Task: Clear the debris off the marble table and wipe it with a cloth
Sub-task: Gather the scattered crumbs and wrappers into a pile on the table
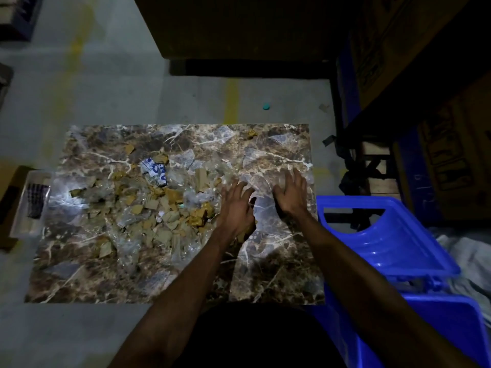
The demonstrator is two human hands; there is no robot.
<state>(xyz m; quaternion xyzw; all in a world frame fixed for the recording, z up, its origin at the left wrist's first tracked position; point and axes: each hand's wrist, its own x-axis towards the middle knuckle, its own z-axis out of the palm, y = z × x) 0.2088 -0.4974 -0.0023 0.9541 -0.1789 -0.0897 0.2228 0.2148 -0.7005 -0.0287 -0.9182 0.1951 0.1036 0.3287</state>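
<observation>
Both hands are reaching out over the right half of the marble surface [279, 261], palms down and fingers spread wide. The left hand [235, 205] is hovering at the right fringe of the debris [159, 205], with a few cardboard scraps just under its heel; it is gripping nothing that shows. The right hand [291, 192] is lying toward the right edge, fingers splayed over a clear plastic scrap [281, 179]; whether the fingers are touching the scrap cannot be told.

The debris itself, torn brown cardboard, crumpled clear film and a blue-and-white wrapper [155, 171], is lying heaped across the middle of the surface and trailing toward the left edge and the near left corner. One stray cardboard bit [251, 134] is sitting at the far edge. The near right corner is looking mostly bare.

Judging from this, the clearing step is under way and far from done; wiping is not yet begun, and no cloth can be picked out with certainty. A blue bin [393, 235] is standing just beside the right edge, its lid tipped open, a likely place for the rubbish. The next move is probably calling for both hands to close inward, raking the loose pieces together so a handful can be scooped up and carried across the right edge, with care that the light film is not slipping free.
</observation>
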